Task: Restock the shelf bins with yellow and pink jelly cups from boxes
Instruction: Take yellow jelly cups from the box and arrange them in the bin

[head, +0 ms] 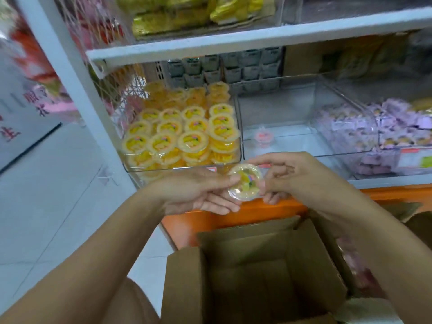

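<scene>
One yellow jelly cup (245,182) held lid-up above open cardboard box (245,253). Left bin (163,169) packed with yellow cups (194,141), lids up; middle bin (280,108) holds lone pink cup (264,137).

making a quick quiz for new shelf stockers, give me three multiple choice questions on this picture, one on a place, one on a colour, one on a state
1. Where does the lone pink jelly cup lie?
A) in the middle bin
B) on the floor
C) on the top shelf

2. What colour is the held jelly cup, between the left hand and the right hand?
A) pink
B) yellow
C) purple

3. How is the cardboard box?
A) taped shut
B) open, flaps apart
C) crushed flat

Answers:
1 A, it sits alone on that bin's bare bottom.
2 B, yellow fruit shows through its clear lid.
3 B, the flaps stand apart and the inside shows.
</scene>
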`<action>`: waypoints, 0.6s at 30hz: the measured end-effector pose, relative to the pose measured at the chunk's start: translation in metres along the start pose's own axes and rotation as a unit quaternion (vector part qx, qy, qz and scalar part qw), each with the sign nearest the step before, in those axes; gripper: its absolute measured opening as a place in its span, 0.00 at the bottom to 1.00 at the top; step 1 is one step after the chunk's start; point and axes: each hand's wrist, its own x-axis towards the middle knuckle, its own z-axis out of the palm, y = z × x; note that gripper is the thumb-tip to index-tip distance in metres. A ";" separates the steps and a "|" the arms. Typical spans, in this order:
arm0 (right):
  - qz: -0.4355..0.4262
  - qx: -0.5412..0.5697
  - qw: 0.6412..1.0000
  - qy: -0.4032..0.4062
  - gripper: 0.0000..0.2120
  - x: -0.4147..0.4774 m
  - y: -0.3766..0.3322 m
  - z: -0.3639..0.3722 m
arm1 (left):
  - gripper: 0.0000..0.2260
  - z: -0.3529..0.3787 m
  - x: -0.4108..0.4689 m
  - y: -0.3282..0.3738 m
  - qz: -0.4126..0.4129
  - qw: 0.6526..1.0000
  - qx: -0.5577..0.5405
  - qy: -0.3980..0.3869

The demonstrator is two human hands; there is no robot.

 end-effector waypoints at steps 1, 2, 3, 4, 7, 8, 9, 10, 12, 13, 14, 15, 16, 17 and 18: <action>-0.012 0.023 0.999 0.030 0.17 0.003 -0.008 0.001 | 0.16 0.000 -0.004 0.006 0.036 0.999 -0.002 0.024; -0.028 0.044 0.997 0.064 0.15 0.009 -0.015 0.004 | 0.12 -0.002 -0.007 0.013 0.074 0.996 -0.017 0.049; -0.042 0.063 0.992 0.100 0.11 0.015 -0.022 0.009 | 0.09 -0.002 -0.008 0.019 0.110 0.990 -0.044 0.074; -0.055 0.074 0.987 0.132 0.07 0.021 -0.027 0.014 | 0.07 -0.003 -0.008 0.024 0.143 0.982 -0.076 0.093; -0.078 0.063 0.973 0.207 0.06 0.040 -0.042 0.029 | 0.07 -0.008 -0.006 0.038 0.210 0.961 -0.117 0.139; -0.086 0.050 0.970 0.222 0.06 0.047 -0.047 0.032 | 0.07 -0.012 -0.005 0.042 0.224 0.956 -0.108 0.155; -0.088 0.050 0.968 0.230 0.05 0.056 -0.052 0.034 | 0.07 -0.016 -0.005 0.046 0.233 0.953 -0.085 0.176; -0.083 0.055 0.968 0.231 0.04 0.067 -0.058 0.034 | 0.07 -0.024 -0.005 0.049 0.241 0.948 -0.047 0.205; -0.068 0.065 0.967 0.236 0.06 0.096 -0.066 0.030 | 0.06 -0.045 -0.006 0.053 0.260 0.916 0.046 0.301; -0.054 0.079 0.966 0.240 0.07 0.115 -0.069 0.027 | 0.05 -0.058 -0.007 0.054 0.274 0.884 0.099 0.365; -0.033 0.099 0.965 0.242 0.05 0.133 -0.073 0.025 | 0.04 -0.071 -0.009 0.054 0.287 0.845 0.158 0.422; -0.009 0.128 0.963 0.236 0.04 0.154 -0.077 0.023 | 0.04 -0.082 -0.013 0.053 0.285 0.809 0.225 0.463; 0.020 0.157 0.962 0.224 0.08 0.172 -0.081 0.023 | 0.07 -0.091 -0.016 0.051 0.265 0.781 0.288 0.486; 0.047 0.187 0.959 0.208 0.12 0.191 -0.083 0.024 | 0.11 -0.102 -0.019 0.050 0.239 0.761 0.341 0.498; 0.069 0.201 0.957 0.196 0.13 0.204 -0.089 0.029 | 0.14 -0.111 -0.020 0.048 0.212 0.750 0.377 0.501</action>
